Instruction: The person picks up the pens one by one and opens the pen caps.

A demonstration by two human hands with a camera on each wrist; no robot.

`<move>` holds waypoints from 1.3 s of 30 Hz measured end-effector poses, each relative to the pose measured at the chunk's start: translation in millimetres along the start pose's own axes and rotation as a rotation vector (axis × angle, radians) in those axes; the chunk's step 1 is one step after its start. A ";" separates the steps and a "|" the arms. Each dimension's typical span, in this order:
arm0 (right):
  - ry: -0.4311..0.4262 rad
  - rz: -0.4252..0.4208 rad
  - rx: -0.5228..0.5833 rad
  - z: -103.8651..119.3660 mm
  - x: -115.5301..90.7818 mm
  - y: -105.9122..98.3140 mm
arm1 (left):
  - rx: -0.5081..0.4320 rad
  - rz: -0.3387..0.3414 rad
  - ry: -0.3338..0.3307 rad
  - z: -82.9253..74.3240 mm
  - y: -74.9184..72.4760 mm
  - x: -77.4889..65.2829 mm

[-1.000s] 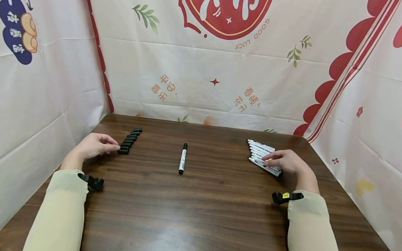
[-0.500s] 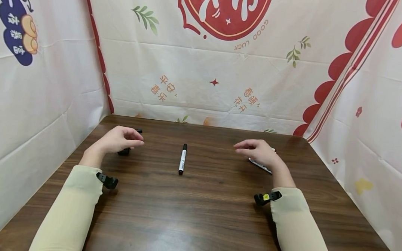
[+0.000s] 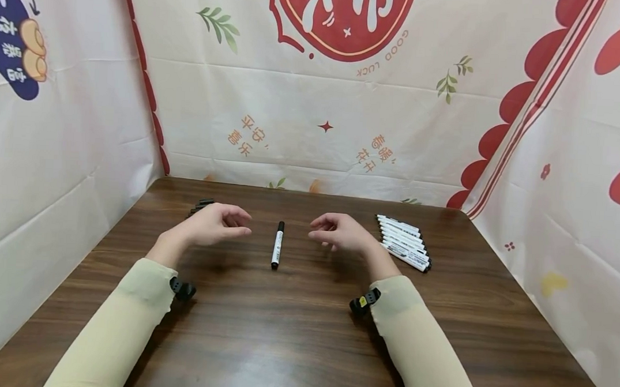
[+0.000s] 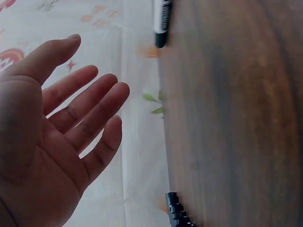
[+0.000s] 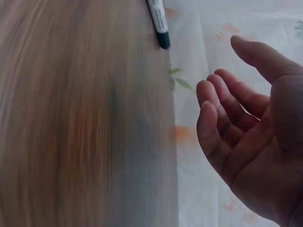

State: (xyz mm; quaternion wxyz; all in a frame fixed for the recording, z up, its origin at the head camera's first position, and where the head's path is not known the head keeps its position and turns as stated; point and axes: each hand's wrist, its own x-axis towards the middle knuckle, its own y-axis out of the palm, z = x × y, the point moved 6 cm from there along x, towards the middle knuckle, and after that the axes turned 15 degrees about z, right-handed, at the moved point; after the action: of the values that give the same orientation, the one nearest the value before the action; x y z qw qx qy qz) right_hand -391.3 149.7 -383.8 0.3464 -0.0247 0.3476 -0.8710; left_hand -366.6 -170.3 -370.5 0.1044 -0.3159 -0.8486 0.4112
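A white marker with a black cap [image 3: 277, 245] lies on the wooden table, between my two hands. To its left, my left hand [image 3: 212, 224] hovers over the table with relaxed fingers and nothing in them. On the other side my right hand [image 3: 344, 234] faces it, thumb and fingers apart and holding nothing. The left wrist view shows the left palm [image 4: 57, 146] bare, with the marker [image 4: 162, 23] past the fingertips. In the right wrist view the palm [image 5: 260, 151] is bare too, and the marker's black end [image 5: 163, 39] shows above the fingers.
Behind my left hand is a row of black pen caps [image 3: 204, 203], partly hidden by it. Several white markers [image 3: 403, 242] lie side by side at the right. Printed white cloth [image 3: 293, 94] hangs behind the table and along both sides.
My left hand has left the black caps and moved right. The right hand has come left from the row of markers. Both are now nearer the single marker, which has stayed put.
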 end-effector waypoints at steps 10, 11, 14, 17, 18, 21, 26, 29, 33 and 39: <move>0.094 0.067 0.003 16.8 38.9 31.9 | 0.038 0.043 0.033 -9.7 6.1 5.0; 0.109 0.070 -0.002 17.2 42.3 34.8 | 0.035 0.044 0.033 -10.3 5.8 4.8; 0.151 0.069 -0.034 17.9 51.3 42.2 | 0.023 0.044 0.027 -11.6 5.7 4.3; 0.190 0.057 -0.063 18.2 59.3 47.5 | 0.009 0.040 0.016 -11.0 6.6 4.7; 0.203 0.052 -0.071 18.3 61.7 49.2 | 0.007 0.039 0.015 -10.8 6.9 4.9; 0.242 0.035 -0.102 18.6 68.1 53.1 | 0.007 0.032 0.021 -10.3 7.6 5.4; 0.288 0.009 -0.214 22.7 73.6 56.0 | 0.000 0.033 0.029 -9.6 8.2 6.0; 0.317 -0.005 -0.278 25.5 71.2 54.4 | -0.006 0.040 0.034 -10.4 8.7 7.3; 0.331 -0.023 -0.314 24.5 63.9 48.2 | -0.003 0.043 0.036 -12.5 8.9 9.2; 0.198 -0.082 -0.166 15.1 47.6 31.8 | 0.004 0.046 0.042 -16.0 9.0 10.6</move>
State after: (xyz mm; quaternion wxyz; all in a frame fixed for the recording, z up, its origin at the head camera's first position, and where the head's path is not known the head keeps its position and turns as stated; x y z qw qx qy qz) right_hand -404.5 94.8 -401.6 0.2712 0.0188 0.4495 -0.8509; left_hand -363.7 -149.4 -368.0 0.1133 -0.3436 -0.8381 0.4084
